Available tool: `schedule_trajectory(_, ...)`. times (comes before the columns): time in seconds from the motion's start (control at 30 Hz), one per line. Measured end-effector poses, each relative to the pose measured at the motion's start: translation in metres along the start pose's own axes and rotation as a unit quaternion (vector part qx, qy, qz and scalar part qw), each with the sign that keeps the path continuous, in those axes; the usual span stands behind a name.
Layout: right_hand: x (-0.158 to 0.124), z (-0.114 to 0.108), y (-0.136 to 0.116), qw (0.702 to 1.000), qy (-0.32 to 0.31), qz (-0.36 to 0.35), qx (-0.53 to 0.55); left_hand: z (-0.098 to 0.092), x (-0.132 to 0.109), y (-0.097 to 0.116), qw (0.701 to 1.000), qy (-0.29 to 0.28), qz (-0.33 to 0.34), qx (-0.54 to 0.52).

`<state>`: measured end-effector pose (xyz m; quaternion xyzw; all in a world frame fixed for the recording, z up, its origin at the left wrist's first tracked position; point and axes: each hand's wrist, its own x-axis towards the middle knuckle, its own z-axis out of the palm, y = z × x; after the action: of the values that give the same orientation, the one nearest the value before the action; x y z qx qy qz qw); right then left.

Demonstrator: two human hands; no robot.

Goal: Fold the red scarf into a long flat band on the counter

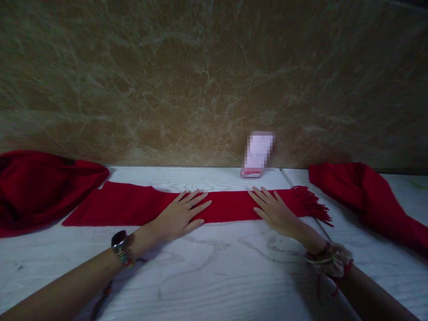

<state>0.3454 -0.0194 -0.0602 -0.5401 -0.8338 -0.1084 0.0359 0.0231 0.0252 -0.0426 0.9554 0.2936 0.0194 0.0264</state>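
Observation:
A long red scarf (230, 206) lies flat across the white wood-grain table (207, 272), its fringe at the right end. My left hand (182, 214) rests palm down on the scarf left of the middle, fingers spread. On the part nearer the fringe, my right hand (276, 211) also lies flat with its fingers apart. Neither hand grips the cloth. The scarf's left part is wider than the strip between my hands.
At the left edge lies a bunched red cloth (40, 191). Another red cloth (368, 200) runs off the right side. A pale pink, pixelated object (258, 154) leans near the brown marbled wall (200, 89) behind the table.

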Motion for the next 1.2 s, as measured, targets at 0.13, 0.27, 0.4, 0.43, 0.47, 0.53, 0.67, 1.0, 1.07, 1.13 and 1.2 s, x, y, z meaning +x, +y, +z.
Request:
schedule_trajectory(0.13,-0.051,0.009,0.079,0.998,0.02,0.001,-0.055,0.002,0.0,-0.001,1.0,0.007,0.005,0.004)
schedule_trajectory(0.27,-0.071,0.004,0.108,0.996,0.05,0.037,-0.066,0.004,-0.001,-0.002,1.0,0.015,0.002,0.012)
schedule_trajectory(0.4,-0.028,-0.01,0.045,0.996,0.076,0.053,0.001,0.004,0.001,0.001,1.0,0.013,0.002,0.023)
schedule_trajectory(0.43,-0.013,-0.013,0.021,0.997,0.068,0.03,0.027,0.003,0.002,0.003,1.0,0.01,0.001,0.028)
schedule_trajectory(0.47,0.003,-0.016,-0.002,0.997,0.055,0.004,0.051,0.001,0.002,0.005,0.999,0.003,0.002,0.033)
schedule_trajectory(0.53,0.03,-0.023,-0.042,0.995,0.035,-0.042,0.086,-0.006,-0.001,0.006,0.999,-0.012,0.006,0.045)
schedule_trajectory(0.67,0.062,-0.029,-0.083,0.989,0.009,-0.108,0.106,-0.032,-0.032,-0.018,0.997,-0.013,-0.03,0.073)
schedule_trajectory(1.0,0.07,-0.013,-0.084,0.982,0.006,-0.173,0.081,-0.053,-0.167,-0.095,0.957,0.003,-0.281,-0.076)
schedule_trajectory(1.07,0.065,-0.011,-0.079,0.982,0.014,-0.17,0.085,-0.051,-0.167,-0.09,0.956,-0.02,-0.284,-0.069)
schedule_trajectory(1.13,0.058,-0.009,-0.073,0.982,0.018,-0.168,0.09,-0.05,-0.163,-0.083,0.951,-0.02,-0.304,-0.052)
schedule_trajectory(1.2,0.051,-0.008,-0.066,0.981,0.018,-0.167,0.094,-0.049,-0.16,-0.079,0.951,-0.004,-0.307,-0.042)
